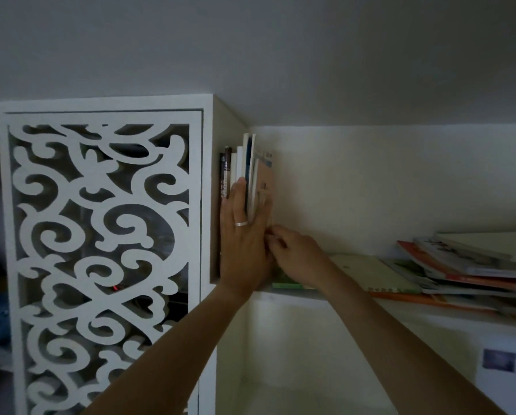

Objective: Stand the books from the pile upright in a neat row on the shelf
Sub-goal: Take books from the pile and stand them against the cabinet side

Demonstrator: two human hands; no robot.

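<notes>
Bracing the upright books [241, 172] at the shelf's [292, 293] left end, your left hand [244, 238] lies flat, fingers straight, against their spines. Your right hand [295, 253] curls at the outermost tan book's [264, 184] lower edge (grip unclear). Square that bottom edge before letting go. The pile [460, 265] waits toward the right end. Cover writing is too blurred to read.

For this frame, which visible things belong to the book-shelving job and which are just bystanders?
Job: upright books; book pile; shelf; left hand pressed flat against the row; right hand at the outermost book's lower edge.

Bystanders: fretwork cabinet door; ring; sticker.
</notes>
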